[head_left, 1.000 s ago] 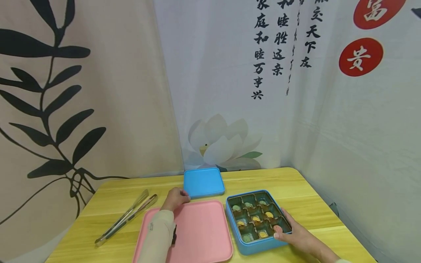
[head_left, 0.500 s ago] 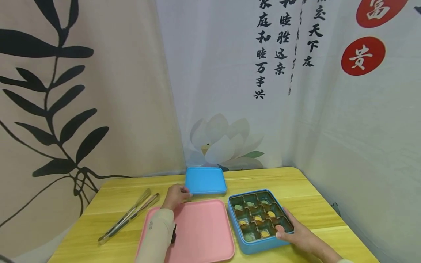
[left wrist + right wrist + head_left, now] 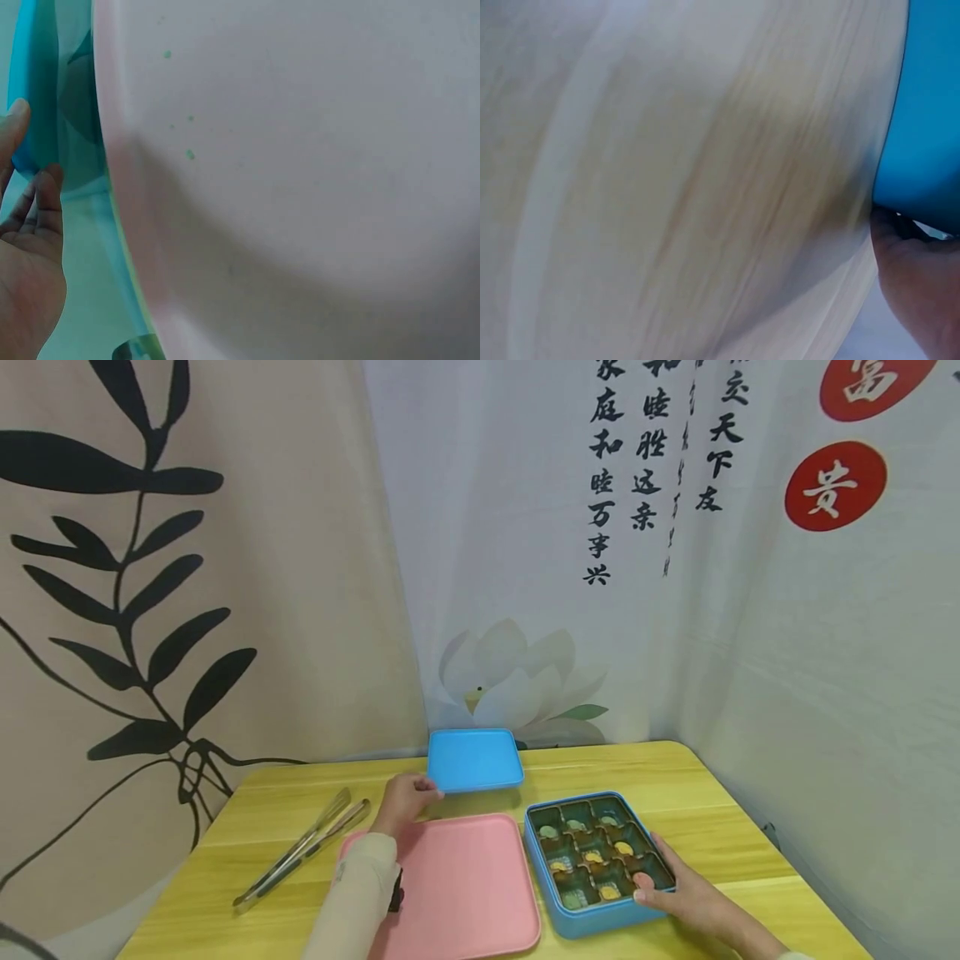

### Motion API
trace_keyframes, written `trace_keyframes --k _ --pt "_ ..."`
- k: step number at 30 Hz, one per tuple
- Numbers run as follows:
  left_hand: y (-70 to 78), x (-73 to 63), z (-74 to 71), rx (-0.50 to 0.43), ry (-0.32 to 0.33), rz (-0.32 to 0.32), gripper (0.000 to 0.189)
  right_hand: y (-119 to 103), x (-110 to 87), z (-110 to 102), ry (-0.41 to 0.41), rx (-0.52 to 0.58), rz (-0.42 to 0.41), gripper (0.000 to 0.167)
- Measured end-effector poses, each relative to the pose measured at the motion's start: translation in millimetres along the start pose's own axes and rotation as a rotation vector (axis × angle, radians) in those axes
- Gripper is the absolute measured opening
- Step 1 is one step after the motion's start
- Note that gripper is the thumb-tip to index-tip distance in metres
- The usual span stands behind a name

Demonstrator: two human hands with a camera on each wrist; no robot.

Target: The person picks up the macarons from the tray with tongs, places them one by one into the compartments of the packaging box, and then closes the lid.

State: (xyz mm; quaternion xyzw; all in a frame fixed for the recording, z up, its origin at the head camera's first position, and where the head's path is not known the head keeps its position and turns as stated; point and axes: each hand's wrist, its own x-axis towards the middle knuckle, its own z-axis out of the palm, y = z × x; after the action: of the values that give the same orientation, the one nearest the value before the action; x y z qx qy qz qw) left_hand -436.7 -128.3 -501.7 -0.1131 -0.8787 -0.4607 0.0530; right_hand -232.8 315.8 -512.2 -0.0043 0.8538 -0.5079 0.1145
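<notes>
My left hand (image 3: 407, 800) pinches the near left corner of a flat blue lid (image 3: 476, 760), which hangs a little above the far side of the table. In the left wrist view, the thumb and fingertips of that hand (image 3: 31, 277) are at the lid's edge (image 3: 36, 75). On the right, my right hand (image 3: 693, 893) grips the near right corner of a blue box (image 3: 573, 922), thumb at the rim. Its divided brown insert (image 3: 592, 839) holds small green, yellow and pink pieces. The right wrist view shows the hand (image 3: 926, 289) against the blue wall (image 3: 934, 112).
A pink tray (image 3: 468, 885) lies between the hands, under the left forearm; green specks (image 3: 190, 154) dot it in the left wrist view. Metal tongs (image 3: 300, 852) lie to its left on the yellow wood-grain table (image 3: 742, 852). Printed curtains (image 3: 495, 527) stand behind.
The lid has risen off the table at its near edge, with my left hand moving slightly up and forward. The right hand keeps its hold on the box. The head view has shifted a little.
</notes>
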Motion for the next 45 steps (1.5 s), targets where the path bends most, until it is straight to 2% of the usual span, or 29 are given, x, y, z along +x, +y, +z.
trace_keyframes --k 7,13,17,21,25,31,35,40,45 --pt "7.5 -1.6 -7.0 -0.001 -0.002 -0.004 0.011 -4.0 -1.9 0.1 0.004 -0.013 0.002 0.107" --pt "12.3 -4.5 -12.6 -0.026 -0.013 0.017 0.011 -5.5 -1.6 -1.4 -0.006 0.002 -0.009 0.104" --pt "15.0 -6.9 -15.6 -0.034 -0.015 0.002 0.011 -7.5 0.7 -3.3 -0.018 0.010 0.007 0.102" --pt "17.9 -9.8 -17.5 -0.041 -0.006 0.011 0.012 -9.0 4.9 -7.9 -0.020 -0.046 0.038 0.102" --pt "22.3 -12.4 -18.3 -0.053 -0.002 0.034 0.013 -13.6 9.6 -13.9 -0.005 -0.104 0.012 0.102" --pt "30.3 -16.1 -19.9 -0.065 0.008 0.045 0.013 -34.9 16.7 -19.4 0.029 -0.168 -0.053 0.102" --pt "33.9 -18.0 -20.6 -0.065 0.011 0.075 0.013 -51.6 26.5 -19.2 0.050 -0.208 -0.095 0.102" --pt "37.3 -20.7 -21.3 -0.053 0.009 0.097 0.012 -70.6 42.7 -13.4 0.078 -0.274 -0.145 0.104" --pt "40.8 -23.8 -21.4 -0.059 0.004 0.099 0.011 -88.4 61.4 -3.0 0.086 -0.297 -0.151 0.106"
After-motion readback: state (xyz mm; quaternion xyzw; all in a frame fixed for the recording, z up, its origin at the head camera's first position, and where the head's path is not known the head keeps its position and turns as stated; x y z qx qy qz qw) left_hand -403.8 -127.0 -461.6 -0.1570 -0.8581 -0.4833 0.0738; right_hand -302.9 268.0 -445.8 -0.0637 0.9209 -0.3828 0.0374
